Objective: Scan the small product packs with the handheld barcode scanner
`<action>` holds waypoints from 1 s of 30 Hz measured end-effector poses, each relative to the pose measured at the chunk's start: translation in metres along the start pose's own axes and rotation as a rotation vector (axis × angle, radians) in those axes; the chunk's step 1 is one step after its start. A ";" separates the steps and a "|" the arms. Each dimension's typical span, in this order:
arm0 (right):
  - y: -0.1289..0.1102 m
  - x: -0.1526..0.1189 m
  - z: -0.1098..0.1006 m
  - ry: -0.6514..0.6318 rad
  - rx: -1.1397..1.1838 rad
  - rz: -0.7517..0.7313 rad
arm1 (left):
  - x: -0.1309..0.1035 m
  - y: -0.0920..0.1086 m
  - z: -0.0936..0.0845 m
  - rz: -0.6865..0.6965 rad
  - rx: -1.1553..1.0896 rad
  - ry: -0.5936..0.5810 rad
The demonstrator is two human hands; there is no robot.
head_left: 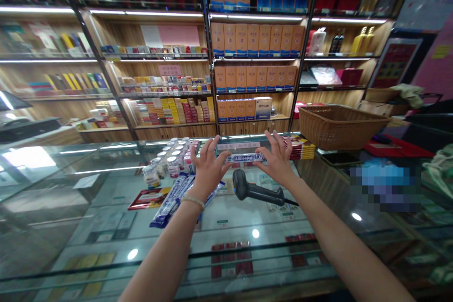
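A narrow blue-and-white stick pack (245,157) spans the gap between my hands above the glass counter. My left hand (208,170) has its thumb at the pack's left end, with the other fingers raised. At the right end, the thumb of my right hand (278,160) meets the pack, its fingers also raised. Below lies a black barcode scanner (258,191), nearer my right hand and untouched. Several long blue-and-white packets (173,200) are spread beside my left wrist, partly hidden by it. A red-and-gold flat packet (146,199) lies left of them.
Small capped bottles (171,160) cluster behind my left hand. A stack of red-and-yellow packs (302,147) stands behind my right hand. A wicker basket (341,127) sits at the right. Shelves with boxes (253,37) rise behind the glass counter (233,226).
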State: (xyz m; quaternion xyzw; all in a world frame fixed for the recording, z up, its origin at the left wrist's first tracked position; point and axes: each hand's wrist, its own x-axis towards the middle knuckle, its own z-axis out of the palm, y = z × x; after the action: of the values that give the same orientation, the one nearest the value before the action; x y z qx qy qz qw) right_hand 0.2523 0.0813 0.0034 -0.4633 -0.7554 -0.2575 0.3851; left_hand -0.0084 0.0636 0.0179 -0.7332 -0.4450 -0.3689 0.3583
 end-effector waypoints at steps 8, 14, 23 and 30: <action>0.008 0.008 -0.008 -0.016 0.020 0.042 | 0.016 0.005 -0.002 0.013 -0.049 -0.043; 0.035 0.017 -0.031 0.011 0.016 0.047 | 0.040 0.016 -0.005 0.053 -0.073 -0.043; 0.096 -0.010 -0.059 0.008 -0.030 0.101 | 0.072 0.083 0.000 0.066 -0.149 -0.163; 0.139 -0.046 -0.071 -0.019 -0.121 0.150 | 0.080 0.135 0.024 0.041 -0.228 -0.237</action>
State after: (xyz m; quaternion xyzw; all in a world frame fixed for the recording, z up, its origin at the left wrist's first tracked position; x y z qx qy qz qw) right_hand 0.4137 0.0660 0.0101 -0.5434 -0.7054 -0.2687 0.3673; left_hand 0.1472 0.0678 0.0486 -0.8162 -0.4245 -0.3207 0.2252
